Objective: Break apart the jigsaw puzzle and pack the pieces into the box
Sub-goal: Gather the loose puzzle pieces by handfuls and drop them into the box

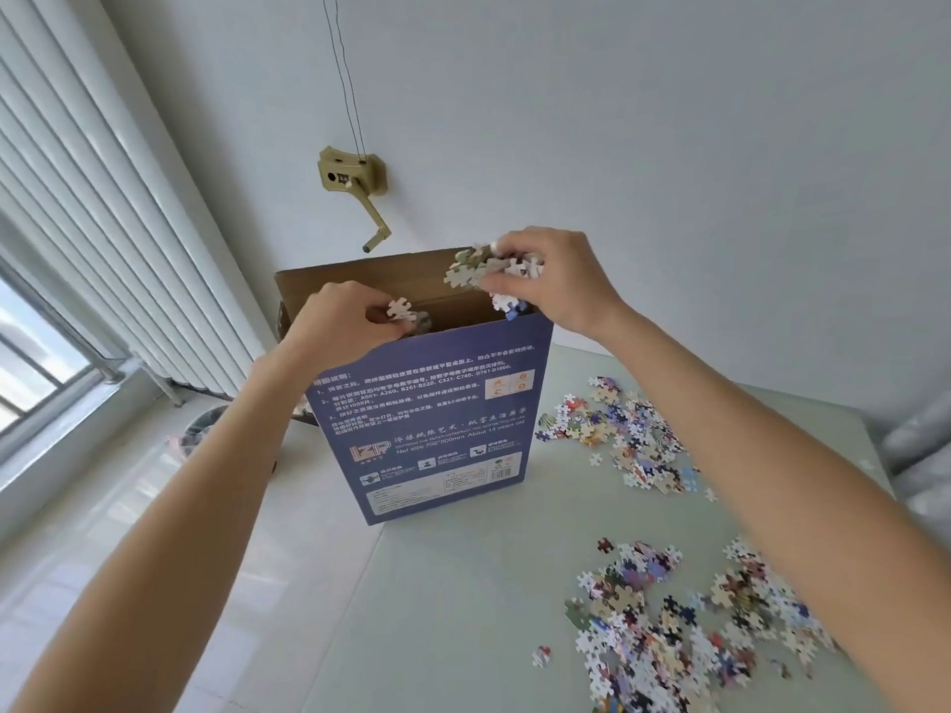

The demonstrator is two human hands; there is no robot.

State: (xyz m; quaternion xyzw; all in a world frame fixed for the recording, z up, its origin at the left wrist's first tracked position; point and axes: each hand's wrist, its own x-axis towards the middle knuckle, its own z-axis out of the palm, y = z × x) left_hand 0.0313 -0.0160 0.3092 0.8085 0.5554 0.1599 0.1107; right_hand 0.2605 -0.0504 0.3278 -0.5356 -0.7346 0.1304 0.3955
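Head view: over the upright box's (pixel 437 429) open top, the right hand (pixel 556 280) grasps a clump of puzzle pieces (pixel 483 270); the left hand (pixel 339 316) pinches a few. Loose pieces (pixel 669 630) lie right of the box.

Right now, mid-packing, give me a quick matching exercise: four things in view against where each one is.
Things:
1. left hand
2. right hand
3. box
4. loose pieces

Places:
A. standing upright on the table
B. spread on the table, right of the box
C. over the box opening's left side, pinching a few pieces
D. over the box opening's right side, gripping a clump of pieces

Pairs: 1-C, 2-D, 3-A, 4-B
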